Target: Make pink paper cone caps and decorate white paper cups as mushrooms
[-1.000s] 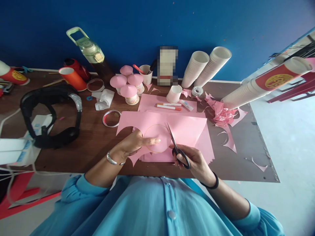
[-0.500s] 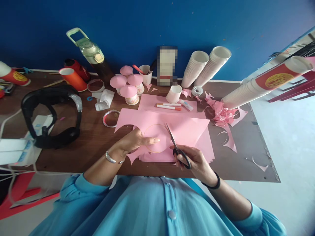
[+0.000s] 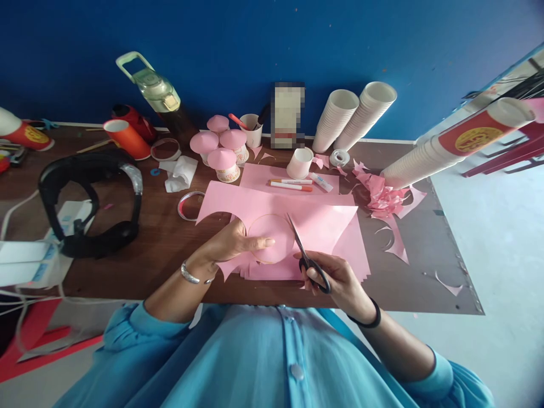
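Note:
My left hand grips a sheet of pink paper, thumb on top and the other fingers hidden beneath. A circle is drawn on the sheet, and a curved piece has been cut away at its left. In my right hand is a pair of scissors with black handles, fingers in the loops. The blades point up and away along the circle's right edge and look nearly closed. More pink sheets lie stacked underneath on the brown table.
Behind the paper stand paper cups with pink cone tops, a white cup and markers. Stacked cups rise at the back, beside a tape roll. Pink scraps lie right; a black headset is left.
The pink sheet has shifted slightly, its upper left corner lifting a little and its right corner drawing in to the left. Both hands stay almost in place.

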A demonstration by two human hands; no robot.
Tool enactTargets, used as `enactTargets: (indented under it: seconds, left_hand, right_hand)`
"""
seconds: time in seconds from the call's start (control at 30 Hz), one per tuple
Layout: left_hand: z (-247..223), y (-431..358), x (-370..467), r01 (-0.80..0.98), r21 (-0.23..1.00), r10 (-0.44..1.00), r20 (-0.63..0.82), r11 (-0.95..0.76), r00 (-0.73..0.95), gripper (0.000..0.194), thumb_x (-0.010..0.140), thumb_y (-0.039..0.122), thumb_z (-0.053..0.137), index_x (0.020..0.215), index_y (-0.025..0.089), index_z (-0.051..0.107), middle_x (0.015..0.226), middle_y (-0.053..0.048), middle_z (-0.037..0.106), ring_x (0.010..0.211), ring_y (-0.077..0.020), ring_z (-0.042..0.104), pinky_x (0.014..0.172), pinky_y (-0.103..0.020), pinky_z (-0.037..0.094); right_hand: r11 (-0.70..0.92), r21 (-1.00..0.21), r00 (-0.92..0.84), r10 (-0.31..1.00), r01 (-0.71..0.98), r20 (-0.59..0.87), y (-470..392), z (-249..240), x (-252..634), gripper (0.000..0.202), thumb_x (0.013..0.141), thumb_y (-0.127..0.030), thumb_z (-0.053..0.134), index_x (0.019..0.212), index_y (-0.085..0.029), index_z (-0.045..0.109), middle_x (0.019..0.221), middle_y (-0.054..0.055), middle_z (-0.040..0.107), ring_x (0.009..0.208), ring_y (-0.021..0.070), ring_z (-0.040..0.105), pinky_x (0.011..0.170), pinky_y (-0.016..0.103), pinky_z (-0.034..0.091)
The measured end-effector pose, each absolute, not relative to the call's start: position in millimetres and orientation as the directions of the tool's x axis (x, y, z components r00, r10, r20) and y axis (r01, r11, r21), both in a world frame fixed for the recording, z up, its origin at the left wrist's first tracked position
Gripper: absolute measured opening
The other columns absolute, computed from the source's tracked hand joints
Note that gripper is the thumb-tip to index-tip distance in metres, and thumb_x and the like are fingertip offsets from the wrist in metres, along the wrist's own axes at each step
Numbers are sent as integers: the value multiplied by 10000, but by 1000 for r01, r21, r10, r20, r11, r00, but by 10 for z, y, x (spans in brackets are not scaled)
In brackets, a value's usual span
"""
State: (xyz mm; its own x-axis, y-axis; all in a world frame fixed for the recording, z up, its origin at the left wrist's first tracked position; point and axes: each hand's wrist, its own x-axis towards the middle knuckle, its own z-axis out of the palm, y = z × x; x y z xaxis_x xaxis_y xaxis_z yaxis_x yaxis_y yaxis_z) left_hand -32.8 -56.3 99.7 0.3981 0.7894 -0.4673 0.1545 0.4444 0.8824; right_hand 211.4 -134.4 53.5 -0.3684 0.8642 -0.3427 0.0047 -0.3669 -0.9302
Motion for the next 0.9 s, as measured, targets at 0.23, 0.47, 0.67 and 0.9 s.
enactTargets:
  seconds: [0.23, 0.47, 0.67, 0.9]
  left_hand:
    - [915, -581, -369, 132, 918, 803, -391, 374, 450, 574, 647, 368, 892, 510, 236, 351, 471, 81, 245, 574, -125, 435, 546, -232, 444]
    - [914, -528, -374, 72, 921, 784, -365, 383, 502, 431, 639, 315, 893, 584, 203, 480, 535, 61, 408, 655, -136, 503, 623, -227, 476]
    - [837, -519, -397, 99, 921, 787, -374, 376, 490, 448, 659, 277, 856, 565, 198, 425, 581, 55, 403, 610, -98, 414, 515, -206, 355]
    - [837, -510, -381, 120, 916, 778, -389, 382, 493, 489, 688, 330, 830, 560, 205, 374, 574, 59, 341, 566, -77, 335, 471, -210, 301]
  right_hand:
    - [-343, -939, -376, 871, -2, -317, -1356, 498, 2108, 546, 889, -639, 704, 1096, -134, 731, 669, 12, 622, 546, 102, 537, 502, 226, 467]
    - [-347, -938, -388, 867, -16, -314, -1362, 498, 2122, 517, 904, -621, 697, 1074, -133, 713, 692, 10, 612, 548, 91, 530, 499, 213, 460]
    - [-353, -935, -387, 866, -25, -317, -1386, 489, 2130, 517, 909, -621, 692, 1074, -131, 710, 676, 12, 618, 537, 89, 526, 491, 209, 455]
    - [-345, -938, -387, 871, -40, -304, -1382, 484, 2143, 487, 914, -599, 699, 1075, -141, 723, 708, 4, 595, 543, 78, 541, 488, 191, 456]
